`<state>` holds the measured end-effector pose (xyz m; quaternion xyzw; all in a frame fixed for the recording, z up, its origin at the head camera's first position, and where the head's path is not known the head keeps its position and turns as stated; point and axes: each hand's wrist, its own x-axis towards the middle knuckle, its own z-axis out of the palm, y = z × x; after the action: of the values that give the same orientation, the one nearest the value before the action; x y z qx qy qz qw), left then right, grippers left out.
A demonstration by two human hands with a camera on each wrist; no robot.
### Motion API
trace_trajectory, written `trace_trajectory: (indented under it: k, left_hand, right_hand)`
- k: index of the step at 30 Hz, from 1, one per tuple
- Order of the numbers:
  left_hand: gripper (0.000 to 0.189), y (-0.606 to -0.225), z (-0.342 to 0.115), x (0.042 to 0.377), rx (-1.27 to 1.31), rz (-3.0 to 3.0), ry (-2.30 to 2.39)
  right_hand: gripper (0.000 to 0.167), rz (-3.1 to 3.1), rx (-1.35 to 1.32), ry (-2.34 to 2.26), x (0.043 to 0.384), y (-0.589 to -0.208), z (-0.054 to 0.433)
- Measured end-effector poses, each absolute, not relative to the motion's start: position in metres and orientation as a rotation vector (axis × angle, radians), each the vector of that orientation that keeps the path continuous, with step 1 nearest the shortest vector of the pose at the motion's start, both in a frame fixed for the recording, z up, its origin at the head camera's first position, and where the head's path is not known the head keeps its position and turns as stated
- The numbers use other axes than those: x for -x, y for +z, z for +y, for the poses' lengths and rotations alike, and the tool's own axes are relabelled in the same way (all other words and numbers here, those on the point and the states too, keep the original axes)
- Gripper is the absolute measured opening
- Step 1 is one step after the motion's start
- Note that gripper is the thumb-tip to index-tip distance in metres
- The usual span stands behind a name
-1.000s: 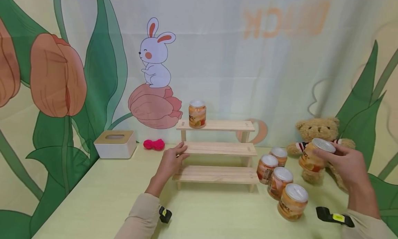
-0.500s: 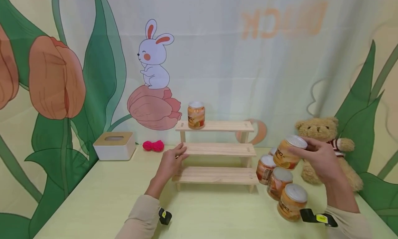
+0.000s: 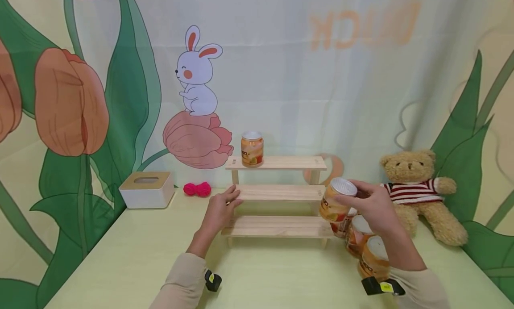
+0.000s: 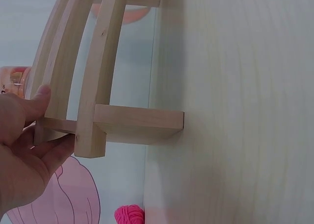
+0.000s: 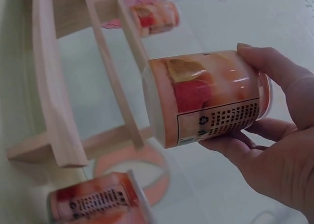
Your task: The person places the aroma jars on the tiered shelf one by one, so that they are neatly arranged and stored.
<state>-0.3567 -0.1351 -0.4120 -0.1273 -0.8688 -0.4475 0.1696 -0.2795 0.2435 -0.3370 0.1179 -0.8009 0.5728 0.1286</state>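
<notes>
One can point(image 3: 333, 205), gripped in a right hand point(image 3: 375, 207), hangs near the right edge of a three-tier wooden stand point(image 3: 277, 192), while the left hand point(image 3: 221, 210) pinches its left end; on top, bare board point(image 3: 295, 162) runs right of a second can point(image 3: 252, 151).

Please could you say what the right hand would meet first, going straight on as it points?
Probably the middle shelf board, with the held can touching first, though depth is unclear.
</notes>
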Motion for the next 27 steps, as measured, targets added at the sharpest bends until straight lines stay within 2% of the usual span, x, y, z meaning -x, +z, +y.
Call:
trace_trajectory:
  k: [6,11,21,27]
  left_hand:
    - [0.041,-0.412,-0.134,0.356,0.361,-2.462,-1.26]
    - [0.04,-0.411,-0.134,0.356,0.379,-2.454,-1.249]
    - [0.04,-0.412,-0.134,0.356,0.384,-2.454,-1.236]
    - [0.04,-0.411,-0.135,0.355,0.38,-2.456,-1.247]
  right_hand:
    - [0.068,-2.339,-0.245,1.74,0.28,-0.344,0.218]
    - [0.064,-2.296,-0.245,1.726,0.282,-0.349,0.203]
    - [0.068,-2.345,-0.2,1.603,0.279,-0.348,0.191]
    - [0.068,-2.373,-0.189,1.614,0.29,-0.341,0.184]
